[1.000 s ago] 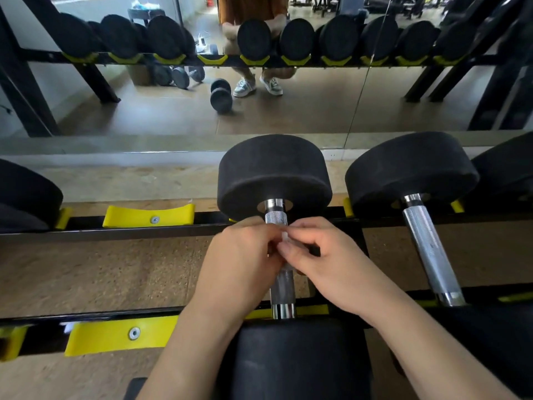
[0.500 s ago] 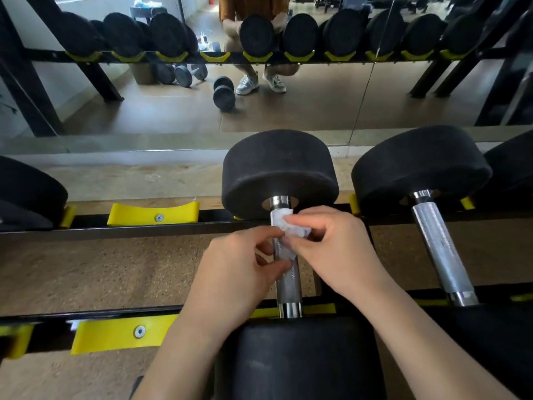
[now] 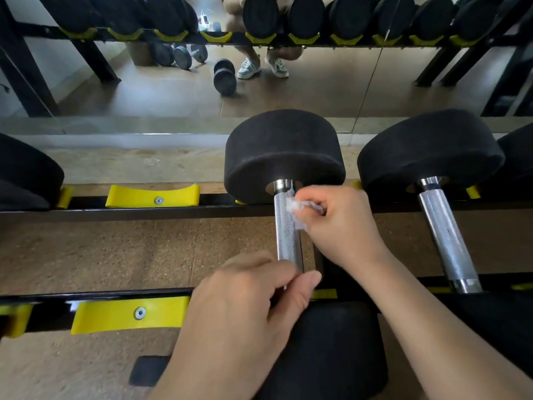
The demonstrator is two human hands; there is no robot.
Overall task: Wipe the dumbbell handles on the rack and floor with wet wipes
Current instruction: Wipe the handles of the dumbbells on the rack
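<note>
one wet wipe point(image 3: 297, 208) touches the handle point(image 3: 285, 235) (pinched in right hand point(image 3: 341, 226)).

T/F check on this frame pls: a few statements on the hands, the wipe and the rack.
1. The right hand pinches the wipe against the far end of the handle. True.
2. The left hand holds a second wipe. False: no wipe there; its fingers curl round the handle's near end.
3. The yellow cradle left of the handle carries a dumbbell. False: nothing sits in it.
4. Neither hand touches the dumbbell to the right. True.
</note>
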